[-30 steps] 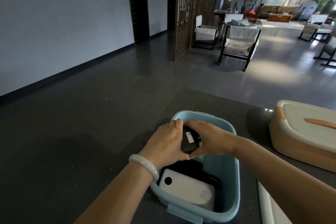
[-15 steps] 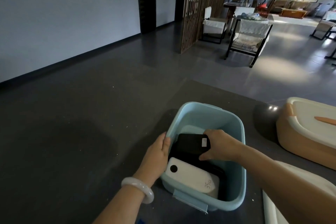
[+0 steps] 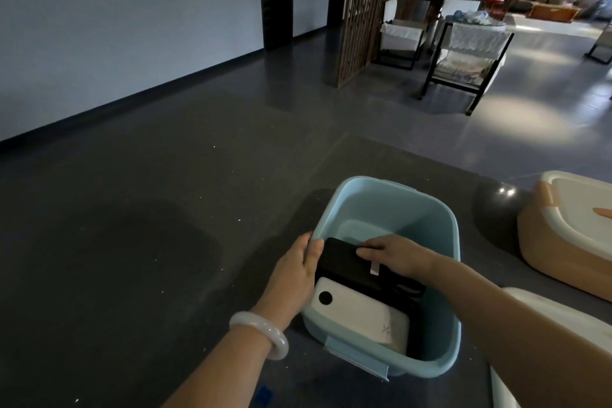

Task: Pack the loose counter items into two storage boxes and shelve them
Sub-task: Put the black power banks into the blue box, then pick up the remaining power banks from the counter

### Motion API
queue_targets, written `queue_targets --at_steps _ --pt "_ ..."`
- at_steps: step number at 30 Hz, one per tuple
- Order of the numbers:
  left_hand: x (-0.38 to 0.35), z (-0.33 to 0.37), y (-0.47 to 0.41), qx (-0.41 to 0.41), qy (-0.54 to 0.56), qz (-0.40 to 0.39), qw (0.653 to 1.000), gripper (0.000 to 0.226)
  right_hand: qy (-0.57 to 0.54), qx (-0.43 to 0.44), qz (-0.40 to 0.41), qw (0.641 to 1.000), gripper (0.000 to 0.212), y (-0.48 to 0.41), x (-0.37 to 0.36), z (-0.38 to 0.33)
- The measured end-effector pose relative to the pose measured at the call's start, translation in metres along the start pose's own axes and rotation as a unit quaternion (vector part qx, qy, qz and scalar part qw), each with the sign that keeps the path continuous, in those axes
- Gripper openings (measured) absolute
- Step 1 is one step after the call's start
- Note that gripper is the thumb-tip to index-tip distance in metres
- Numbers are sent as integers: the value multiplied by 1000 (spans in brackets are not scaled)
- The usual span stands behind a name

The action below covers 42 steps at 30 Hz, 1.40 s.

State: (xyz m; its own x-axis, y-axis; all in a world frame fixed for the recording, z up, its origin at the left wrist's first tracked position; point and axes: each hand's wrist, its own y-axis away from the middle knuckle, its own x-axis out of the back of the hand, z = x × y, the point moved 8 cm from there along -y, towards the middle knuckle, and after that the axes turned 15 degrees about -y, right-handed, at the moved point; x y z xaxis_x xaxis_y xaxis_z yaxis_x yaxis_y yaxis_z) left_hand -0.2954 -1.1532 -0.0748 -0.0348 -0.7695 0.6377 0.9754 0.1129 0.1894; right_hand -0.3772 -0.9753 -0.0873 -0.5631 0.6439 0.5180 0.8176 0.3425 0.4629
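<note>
Left hand (image 3: pixel 298 263), fingers straight, braces the blue box (image 3: pixel 430 228) on the worktop (image 3: pixel 159 275), likely steadying it, while the flat right hand (image 3: pixel 397 253) presses the black device (image 3: pixel 341 262) under its fingers into the box.
</note>
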Motion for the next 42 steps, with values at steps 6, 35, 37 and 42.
queue_targets --at_steps 6,35,37,42 --pt "5 9 6 6 16 10 1000 49 -56 -22 -5 998 31 -5 -5 12" --pt "27 -6 21 21 -84 31 996 41 144 268 129 944 34 17 -6 -125" --pt "52 -28 37 49 -128 61 989 42 186 308 78 930 40 14 -40 -156" --pt "116 -109 113 180 -306 114 928 52 266 342 -104 895 54 12 -165 -201"
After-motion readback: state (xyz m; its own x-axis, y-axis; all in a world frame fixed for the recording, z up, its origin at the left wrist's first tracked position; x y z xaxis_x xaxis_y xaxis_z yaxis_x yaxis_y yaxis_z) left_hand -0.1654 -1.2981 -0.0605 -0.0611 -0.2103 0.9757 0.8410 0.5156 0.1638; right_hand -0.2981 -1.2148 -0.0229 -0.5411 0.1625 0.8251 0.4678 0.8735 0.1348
